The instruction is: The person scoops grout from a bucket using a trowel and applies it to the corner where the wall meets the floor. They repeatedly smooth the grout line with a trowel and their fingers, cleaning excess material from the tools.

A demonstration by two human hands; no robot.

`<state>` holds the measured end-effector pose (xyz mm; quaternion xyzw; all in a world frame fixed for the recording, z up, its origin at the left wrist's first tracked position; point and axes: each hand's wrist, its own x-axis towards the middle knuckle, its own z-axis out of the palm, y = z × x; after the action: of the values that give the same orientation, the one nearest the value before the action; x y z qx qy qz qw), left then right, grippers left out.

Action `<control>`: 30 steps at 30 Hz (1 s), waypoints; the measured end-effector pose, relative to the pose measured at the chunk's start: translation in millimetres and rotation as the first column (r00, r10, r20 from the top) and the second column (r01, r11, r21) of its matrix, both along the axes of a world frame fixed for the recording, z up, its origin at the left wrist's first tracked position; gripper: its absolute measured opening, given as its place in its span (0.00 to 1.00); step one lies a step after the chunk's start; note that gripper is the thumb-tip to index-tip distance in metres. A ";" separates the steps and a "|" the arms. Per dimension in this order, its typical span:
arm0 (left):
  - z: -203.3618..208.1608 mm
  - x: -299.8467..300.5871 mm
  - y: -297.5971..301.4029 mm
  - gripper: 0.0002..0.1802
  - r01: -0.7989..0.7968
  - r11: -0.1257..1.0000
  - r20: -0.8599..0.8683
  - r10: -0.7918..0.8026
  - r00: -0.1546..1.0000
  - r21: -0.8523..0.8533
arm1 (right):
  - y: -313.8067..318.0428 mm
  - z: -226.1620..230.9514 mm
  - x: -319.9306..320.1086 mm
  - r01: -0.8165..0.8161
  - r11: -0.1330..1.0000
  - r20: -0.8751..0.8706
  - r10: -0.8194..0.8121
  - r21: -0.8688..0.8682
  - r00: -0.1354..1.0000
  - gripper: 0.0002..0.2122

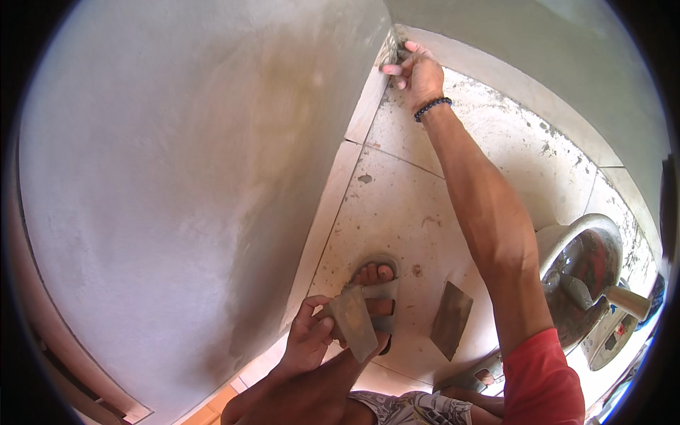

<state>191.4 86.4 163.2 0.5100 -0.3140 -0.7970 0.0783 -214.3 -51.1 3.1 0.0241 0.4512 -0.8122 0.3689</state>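
My left hand (308,336), low in the middle beside the wall, is closed on a flat grey-brown rectangular plate (355,324) smeared with dried mortar. The plate is held tilted above my sandalled foot. My right hand (423,76) reaches far ahead into the corner where the two walls meet the floor. Its fingers are apart, close to the skirting tile and a dark grey patch of mortar (402,54); whether a fingertip touches the patch I cannot tell. A dark beaded bracelet (433,109) is round the right wrist.
Another flat brownish plate (452,321) lies on the tiled floor (397,205), right of my foot. At the right stands a round basin (610,237) with grey mortar; a wooden-handled tool (628,303) rests at its rim. A grey plastered wall (177,177) rises on the left.
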 end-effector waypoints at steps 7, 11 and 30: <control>-2.0 1.9 0.2 0.20 0.018 0.999 -0.002 -0.019 1.000 -0.029 | -4.8 11.5 3.6 0.041 0.996 0.037 -0.039 -0.075 0.999 0.24; -3.8 4.5 1.4 0.20 0.002 1.000 0.002 -0.002 1.000 -0.025 | -6.3 17.8 6.3 0.073 0.994 0.032 -0.070 -0.079 0.997 0.25; -8.5 8.8 3.3 0.21 -0.009 1.000 -0.011 0.009 1.000 -0.004 | -1.2 53.9 8.3 0.016 0.996 -0.109 -0.026 -0.090 0.994 0.25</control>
<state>200.1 89.7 154.8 0.5069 -0.3127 -0.7988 0.0848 -206.1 -52.3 56.9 -0.0326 0.4340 -0.8354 0.3356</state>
